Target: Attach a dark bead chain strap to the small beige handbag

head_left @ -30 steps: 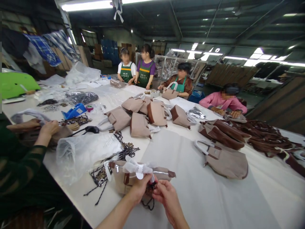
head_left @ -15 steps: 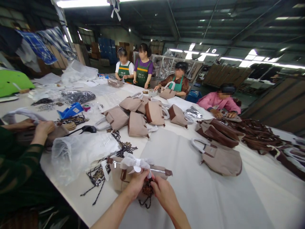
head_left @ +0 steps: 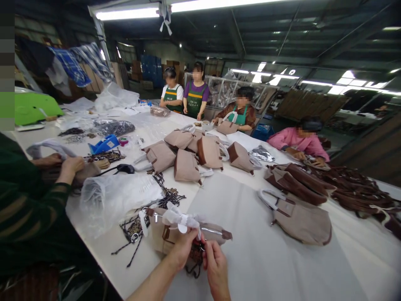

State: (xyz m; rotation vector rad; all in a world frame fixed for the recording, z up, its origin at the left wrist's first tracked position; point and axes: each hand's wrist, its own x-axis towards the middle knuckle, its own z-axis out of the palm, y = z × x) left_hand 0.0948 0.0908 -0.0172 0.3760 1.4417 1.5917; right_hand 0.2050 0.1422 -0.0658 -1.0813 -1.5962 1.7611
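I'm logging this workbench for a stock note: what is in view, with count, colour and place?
beige handbag: one, beige with brown trim, under both hands
leopard strap: one, dark spotted, between the hands
other handbags: several, beige and brown, table middle and right
brown straps: a pile, far right
clear plastic bag: one, left of the handbag
co-workers: four across the table, one sleeve at left
left hand: pinching the strap
right hand: pinching the strap

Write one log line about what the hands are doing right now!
left hand: on beige bag | right hand: pinching small metal piece by the bag | white wrap: on bag top | table: more bags, chains
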